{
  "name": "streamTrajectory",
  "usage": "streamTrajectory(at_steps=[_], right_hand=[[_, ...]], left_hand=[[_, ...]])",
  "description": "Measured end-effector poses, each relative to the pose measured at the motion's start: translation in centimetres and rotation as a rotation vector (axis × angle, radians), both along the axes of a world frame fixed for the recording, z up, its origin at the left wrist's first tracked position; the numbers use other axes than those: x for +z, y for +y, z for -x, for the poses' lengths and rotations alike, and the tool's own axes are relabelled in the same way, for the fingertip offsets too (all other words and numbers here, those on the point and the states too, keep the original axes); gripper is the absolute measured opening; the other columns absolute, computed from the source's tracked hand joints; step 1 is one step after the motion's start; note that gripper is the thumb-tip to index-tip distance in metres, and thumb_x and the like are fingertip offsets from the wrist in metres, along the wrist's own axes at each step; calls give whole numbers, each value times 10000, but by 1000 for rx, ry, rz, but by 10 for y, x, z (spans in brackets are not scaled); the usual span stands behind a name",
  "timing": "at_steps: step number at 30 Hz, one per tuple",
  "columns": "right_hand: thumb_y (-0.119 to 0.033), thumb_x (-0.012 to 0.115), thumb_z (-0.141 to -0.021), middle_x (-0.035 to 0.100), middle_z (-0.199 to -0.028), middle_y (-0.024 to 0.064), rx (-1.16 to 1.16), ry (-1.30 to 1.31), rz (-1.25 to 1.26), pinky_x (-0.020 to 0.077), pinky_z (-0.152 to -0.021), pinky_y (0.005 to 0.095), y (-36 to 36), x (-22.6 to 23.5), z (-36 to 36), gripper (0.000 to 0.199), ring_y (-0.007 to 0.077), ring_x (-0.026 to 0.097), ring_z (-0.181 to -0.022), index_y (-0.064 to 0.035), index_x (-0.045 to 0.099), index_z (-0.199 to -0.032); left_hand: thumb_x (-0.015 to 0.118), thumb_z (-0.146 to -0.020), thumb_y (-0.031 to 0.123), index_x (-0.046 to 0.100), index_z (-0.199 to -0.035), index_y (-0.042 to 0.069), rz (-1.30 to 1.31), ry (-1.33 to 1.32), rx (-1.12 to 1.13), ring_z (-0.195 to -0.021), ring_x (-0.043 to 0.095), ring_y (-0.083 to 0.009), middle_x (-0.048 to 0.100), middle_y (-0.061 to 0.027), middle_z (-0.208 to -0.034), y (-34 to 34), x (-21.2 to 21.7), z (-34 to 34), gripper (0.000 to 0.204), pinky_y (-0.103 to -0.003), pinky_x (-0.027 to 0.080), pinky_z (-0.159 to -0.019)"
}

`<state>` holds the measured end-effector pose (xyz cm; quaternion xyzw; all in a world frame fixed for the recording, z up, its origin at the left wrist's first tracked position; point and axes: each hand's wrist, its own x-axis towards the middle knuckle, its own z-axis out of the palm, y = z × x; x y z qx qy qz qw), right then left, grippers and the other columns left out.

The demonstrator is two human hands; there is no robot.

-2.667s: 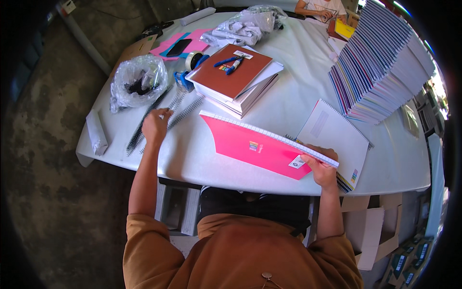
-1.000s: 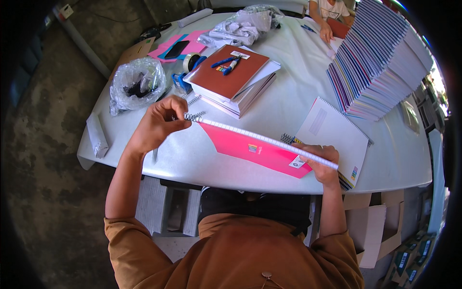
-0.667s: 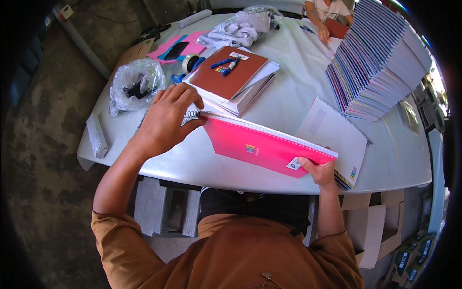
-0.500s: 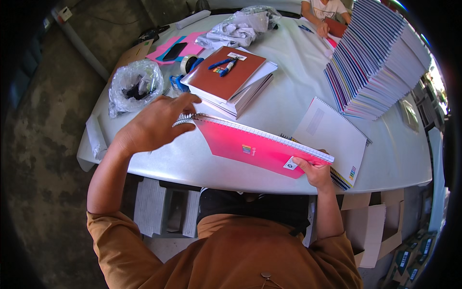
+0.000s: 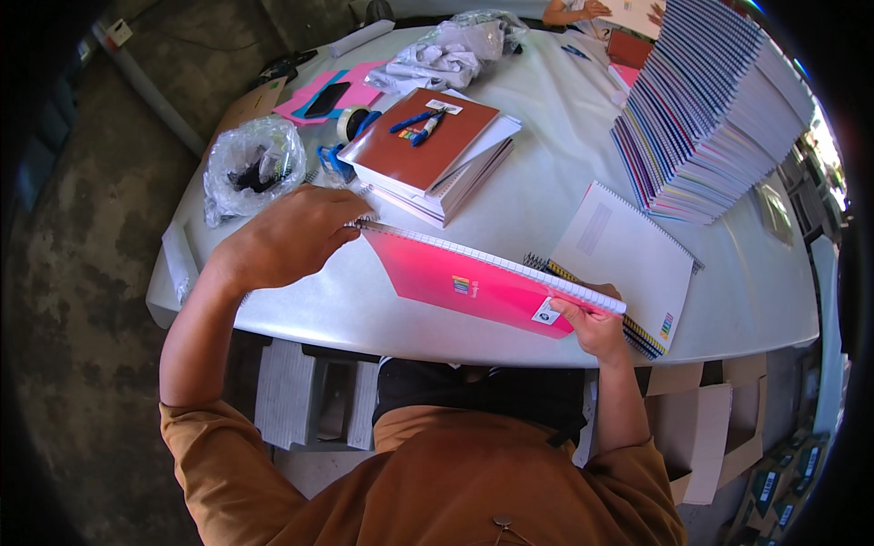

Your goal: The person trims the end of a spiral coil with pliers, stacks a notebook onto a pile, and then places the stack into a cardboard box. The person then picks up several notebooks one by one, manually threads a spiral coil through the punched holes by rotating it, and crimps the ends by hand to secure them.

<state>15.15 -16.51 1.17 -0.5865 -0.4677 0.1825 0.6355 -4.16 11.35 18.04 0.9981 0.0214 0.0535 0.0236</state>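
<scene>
A pink spiral notebook point(image 5: 437, 278) is held tilted above the table's front edge, its bound edge up and its cover toward me. My right hand point(image 5: 596, 329) grips its right end, thumb on the cover beside a white sticker and fingers behind. At the other end, my left hand point(image 5: 284, 237) is closed, pinching the end of the wire coil point(image 5: 366, 219); its fingertips are partly hidden. Behind the notebook's right end, a white-covered spiral notebook point(image 5: 633, 246) lies flat, with several loose dark and yellow coils point(image 5: 645, 338) along its near left edge.
Blue-handled pliers point(image 5: 421, 126) lie on a brown notebook point(image 5: 455, 164) topping a paper stack. A tall pile of spiral notebooks point(image 5: 701, 118) stands right. Left are a plastic bag point(image 5: 255, 168), a tape roll point(image 5: 353, 121) and a phone point(image 5: 328, 99). Across the table, another person's hands point(image 5: 594, 9) hold a sheet.
My left hand has closed from a spread grip onto the coil end. The pink notebook has shifted slightly left. Across the table, the other person has lifted a pale sheet.
</scene>
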Motion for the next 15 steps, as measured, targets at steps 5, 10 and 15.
streamTrajectory(at_steps=[5,10,15], right_hand=[[36,546,-799,661,-1008,150,13,-264,-16,491,-813,284,3,21,4,275,219,655,-885,15,636,-1058],[-19,545,-770,645,-1039,175,72,-251,-86,471,-880,324,3,8,-2,319,269,635,-971,29,624,-1075],[-53,524,-751,632,-1061,193,78,-314,-126,458,-905,341,5,9,-2,350,288,625,-993,41,619,-1074]], left_hand=[[711,-709,127,592,-912,24,-50,-164,50,-928,562,-301,606,-98,-907,-16,-3,-6,257,-395,414,-844],[738,-677,193,531,-1070,74,-154,125,81,-1005,528,-283,542,-111,-1080,-16,-1,-3,459,-370,396,-862],[733,-671,140,609,-926,45,-369,-524,54,-969,553,-274,602,-67,-922,-22,-14,-5,298,-389,410,-839]])
